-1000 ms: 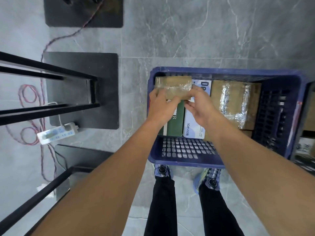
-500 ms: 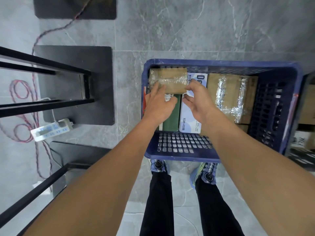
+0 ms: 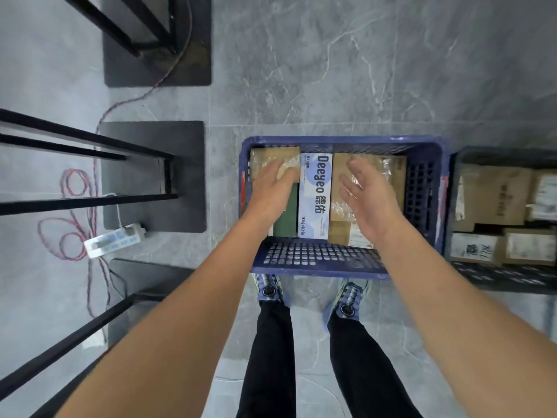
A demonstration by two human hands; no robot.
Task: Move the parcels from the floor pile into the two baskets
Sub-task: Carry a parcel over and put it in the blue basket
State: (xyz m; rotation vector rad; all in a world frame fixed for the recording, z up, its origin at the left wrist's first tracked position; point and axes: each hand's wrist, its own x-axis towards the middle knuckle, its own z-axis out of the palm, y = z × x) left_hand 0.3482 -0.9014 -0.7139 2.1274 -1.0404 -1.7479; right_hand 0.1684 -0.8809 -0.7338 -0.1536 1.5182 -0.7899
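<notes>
Blue basket (image 3: 319, 255) on the grey floor. In its far-left corner is a small tape-wrapped brown parcel (image 3: 271, 156), half hidden under the left hand (image 3: 271, 193). The green box (image 3: 287, 219) is partly covered by that hand and wrist. The dark basket (image 3: 497, 280) at right is cut off by the frame edge, and its parcel labels are unreadable. The left hand lies flat, fingers straight, touching the small parcel. The right hand (image 3: 367, 200) is spread, palm turned inward, gripping nothing. It hangs over the big taped carton (image 3: 340, 164) beside the white Deeyeo box (image 3: 315, 194).
</notes>
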